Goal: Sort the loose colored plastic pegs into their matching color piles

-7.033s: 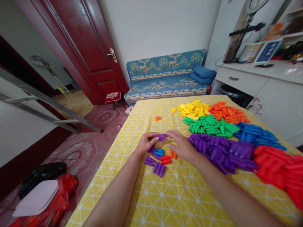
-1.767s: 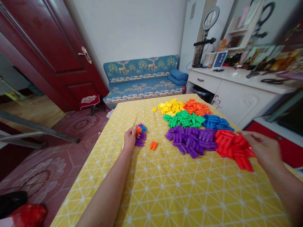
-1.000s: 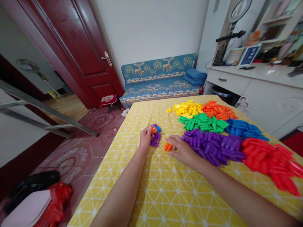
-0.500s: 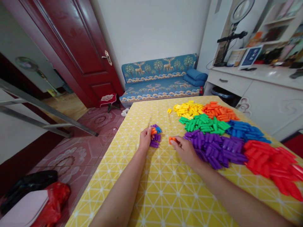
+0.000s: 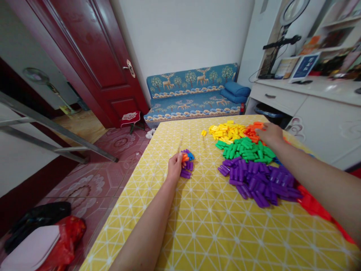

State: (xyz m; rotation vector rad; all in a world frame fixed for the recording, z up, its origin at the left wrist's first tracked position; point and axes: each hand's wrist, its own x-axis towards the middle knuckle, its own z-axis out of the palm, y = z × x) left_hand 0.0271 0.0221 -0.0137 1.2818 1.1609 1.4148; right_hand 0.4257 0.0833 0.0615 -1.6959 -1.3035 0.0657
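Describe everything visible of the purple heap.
The purple heap is a loose, low pile of many small, glossy pieces that look like plastic, several shaped like short tubes joined side by side. They lie at varied angles on the yellow patterned tablecloth. Green pieces border its far side; red pieces lie at its right end. Neither the left hand nor the right hand is on it.
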